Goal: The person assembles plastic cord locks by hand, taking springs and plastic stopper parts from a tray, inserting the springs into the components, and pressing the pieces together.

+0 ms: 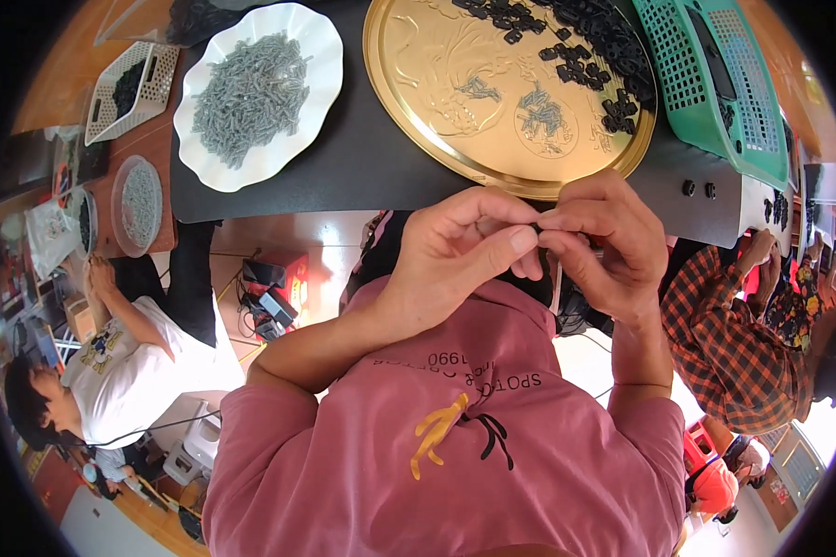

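My left hand [457, 252] and my right hand [611, 243] meet just in front of the table's near edge. Both are closed in a pinch, fingertip to fingertip, around a small black part [538, 226]; the fingers cover most of it, so its exact shape is hidden. Just beyond them lies a round gold tray [437, 121] with a raised pattern. Small grey pins [541, 113] lie loose in its middle, and many black plastic parts [604, 42] are heaped along its far and right side. To the left, a white scalloped dish [191, 130] holds a pile of similar grey pins [255, 93].
A green plastic basket [762, 158] stands right of the tray, with two small black pieces [699, 188] near it on the dark table [344, 186]. At far left are a white basket [102, 121] and a round tub [125, 232]. People sit on both sides.
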The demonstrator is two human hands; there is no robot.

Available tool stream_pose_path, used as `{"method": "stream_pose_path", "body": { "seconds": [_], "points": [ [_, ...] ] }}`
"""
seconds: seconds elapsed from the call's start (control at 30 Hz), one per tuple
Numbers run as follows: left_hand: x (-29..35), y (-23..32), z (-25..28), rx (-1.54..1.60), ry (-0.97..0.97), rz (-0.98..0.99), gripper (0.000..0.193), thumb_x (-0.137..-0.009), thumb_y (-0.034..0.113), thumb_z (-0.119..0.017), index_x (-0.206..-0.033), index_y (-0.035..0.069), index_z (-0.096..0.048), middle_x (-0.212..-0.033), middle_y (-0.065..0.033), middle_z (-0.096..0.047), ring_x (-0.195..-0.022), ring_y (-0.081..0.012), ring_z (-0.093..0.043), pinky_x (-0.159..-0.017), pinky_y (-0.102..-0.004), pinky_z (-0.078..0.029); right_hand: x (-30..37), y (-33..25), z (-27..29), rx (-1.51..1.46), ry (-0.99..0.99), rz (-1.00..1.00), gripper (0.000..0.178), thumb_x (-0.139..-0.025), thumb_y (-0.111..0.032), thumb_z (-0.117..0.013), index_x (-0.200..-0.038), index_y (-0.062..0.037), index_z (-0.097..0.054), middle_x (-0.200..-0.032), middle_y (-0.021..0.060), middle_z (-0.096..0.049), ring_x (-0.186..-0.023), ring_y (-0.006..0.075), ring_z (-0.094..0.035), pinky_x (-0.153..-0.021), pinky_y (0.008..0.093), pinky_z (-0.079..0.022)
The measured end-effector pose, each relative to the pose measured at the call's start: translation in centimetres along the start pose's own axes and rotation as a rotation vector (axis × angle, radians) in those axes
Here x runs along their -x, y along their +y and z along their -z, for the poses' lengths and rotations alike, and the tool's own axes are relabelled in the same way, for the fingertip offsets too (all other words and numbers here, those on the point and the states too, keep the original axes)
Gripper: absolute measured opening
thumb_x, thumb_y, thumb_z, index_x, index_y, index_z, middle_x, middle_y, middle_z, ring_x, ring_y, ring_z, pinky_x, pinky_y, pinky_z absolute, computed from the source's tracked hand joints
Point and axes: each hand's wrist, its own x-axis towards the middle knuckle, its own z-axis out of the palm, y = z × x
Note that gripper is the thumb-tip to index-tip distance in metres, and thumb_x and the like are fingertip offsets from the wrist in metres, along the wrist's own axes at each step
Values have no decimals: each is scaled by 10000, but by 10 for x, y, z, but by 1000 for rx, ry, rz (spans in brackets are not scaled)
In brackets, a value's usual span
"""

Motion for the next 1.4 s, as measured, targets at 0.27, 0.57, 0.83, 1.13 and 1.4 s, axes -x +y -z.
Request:
{"method": "stream_pose_path", "body": {
  "seconds": [0.27,0.57,0.83,1.13,1.4],
  "points": [
    [1,10,10,-291,10,-119,125,-919,2,-530,-1041,-21,-548,-972,-83,-610,-805,-100,-613,-713,-226,-508,-10,4,-6,-70,-30,-56,161,-743,46,-679,-889,-16,-651,-815,59,-597,-656,105,-577,-524,221,-464],
    [-10,27,18,-312,36,-191,134,-913,-27,-511,-1047,-19,-507,-1054,-184,-626,-824,-163,-659,-707,-237,-530,-43,44,29,318,33,-317,79,-813,-53,-645,-885,-21,-636,-769,62,-591,-596,142,-545,-552,255,-441],
    [-18,28,26,-325,41,-225,141,-908,-39,-512,-1048,-23,-505,-1026,-201,-626,-782,-170,-661,-672,-239,-538,-64,69,33,481,-131,-260,119,-818,-142,-636,-868,-35,-637,-821,103,-612,-678,282,-604,-618,352,-468],
    [-21,30,27,-323,66,-192,154,-911,-27,-518,-1065,-31,-503,-995,-180,-633,-776,-155,-652,-678,-235,-531,-79,72,26,506,-196,-138,111,-813,-147,-621,-836,-39,-623,-798,111,-604,-725,315,-599,-636,392,-466],
    [-23,32,30,-314,109,-164,152,-918,-1,-526,-1066,-24,-499,-983,-161,-643,-772,-136,-638,-688,-228,-514,-79,67,1,420,-275,-36,80,-769,-124,-624,-792,-49,-612,-749,96,-574,-669,308,-600,-579,395,-473]
  ]
}}
